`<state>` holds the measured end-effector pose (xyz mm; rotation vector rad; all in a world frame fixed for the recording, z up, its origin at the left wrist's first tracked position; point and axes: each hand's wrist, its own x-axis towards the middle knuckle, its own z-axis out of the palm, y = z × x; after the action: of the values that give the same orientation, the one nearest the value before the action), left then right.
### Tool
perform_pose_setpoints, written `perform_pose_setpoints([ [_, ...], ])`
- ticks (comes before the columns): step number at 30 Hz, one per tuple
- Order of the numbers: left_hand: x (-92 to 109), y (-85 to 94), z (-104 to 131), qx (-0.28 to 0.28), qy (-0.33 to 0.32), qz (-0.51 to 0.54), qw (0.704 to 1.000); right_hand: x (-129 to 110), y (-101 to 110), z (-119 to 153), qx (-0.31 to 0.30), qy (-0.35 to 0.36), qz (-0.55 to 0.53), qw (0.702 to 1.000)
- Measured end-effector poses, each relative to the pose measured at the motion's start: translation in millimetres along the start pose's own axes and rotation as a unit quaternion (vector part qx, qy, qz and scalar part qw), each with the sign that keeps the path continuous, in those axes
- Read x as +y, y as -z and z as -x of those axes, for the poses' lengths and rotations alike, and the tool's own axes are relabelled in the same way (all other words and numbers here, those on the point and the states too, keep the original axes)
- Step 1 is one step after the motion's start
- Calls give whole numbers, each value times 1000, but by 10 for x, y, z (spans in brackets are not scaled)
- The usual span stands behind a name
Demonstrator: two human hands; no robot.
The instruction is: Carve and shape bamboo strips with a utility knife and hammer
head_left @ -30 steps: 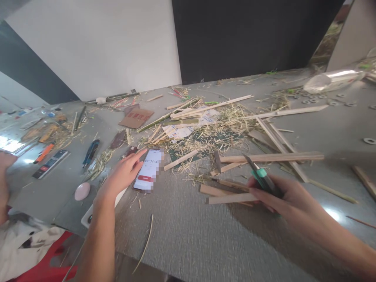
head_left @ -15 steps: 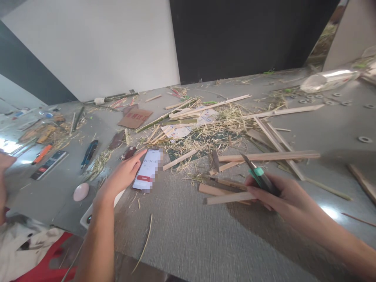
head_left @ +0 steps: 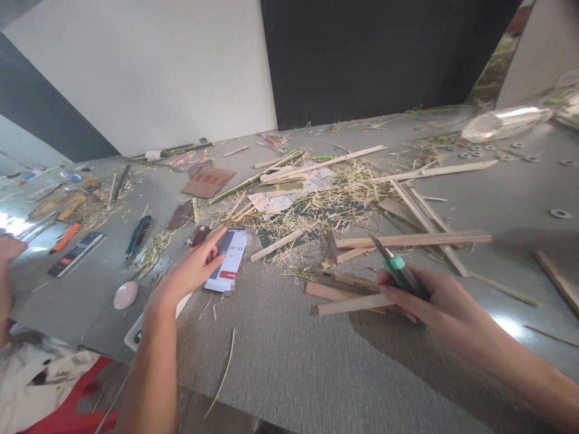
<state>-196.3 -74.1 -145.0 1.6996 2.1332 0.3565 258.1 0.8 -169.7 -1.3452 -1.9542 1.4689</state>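
A smartphone [head_left: 230,256] with a lit screen lies on the grey table, part of its edge blurred out. My left hand [head_left: 192,265] rests at its left side, index finger stretched along the top edge and thumb over the screen; it grips nothing. My right hand [head_left: 425,298] is closed round a utility knife [head_left: 400,270] with a green collar, its blade pointing up and left. A pale wooden strip [head_left: 350,304] reaches out from under the right fingers; whether they pinch it too is hard to tell. A darker strip [head_left: 325,292] and a pencil-like stick [head_left: 350,281] lie beside it.
Bamboo shavings [head_left: 325,214] and several wooden strips [head_left: 416,240] cover the middle. Metal washers [head_left: 561,213] and a plastic bottle [head_left: 502,123] lie at right. A blue cutter [head_left: 138,236] and a pink oval object [head_left: 125,295] are at left, near another person's arm [head_left: 6,253].
My left thumb has moved right over the phone, and the display has changed from a longer running time to a shorter one. The right hand and knife have barely moved.
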Motion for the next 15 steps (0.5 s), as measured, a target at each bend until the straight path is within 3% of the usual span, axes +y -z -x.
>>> perform_pose_setpoints([
  [10, -56, 11, -6, 8, -13, -33, 999, -7, 2, 2, -2, 2, -2, 1000],
  [15, -11, 32, 15, 8, 11, -29, 999, 0, 1, 12, -6, 3, -4, 1000],
])
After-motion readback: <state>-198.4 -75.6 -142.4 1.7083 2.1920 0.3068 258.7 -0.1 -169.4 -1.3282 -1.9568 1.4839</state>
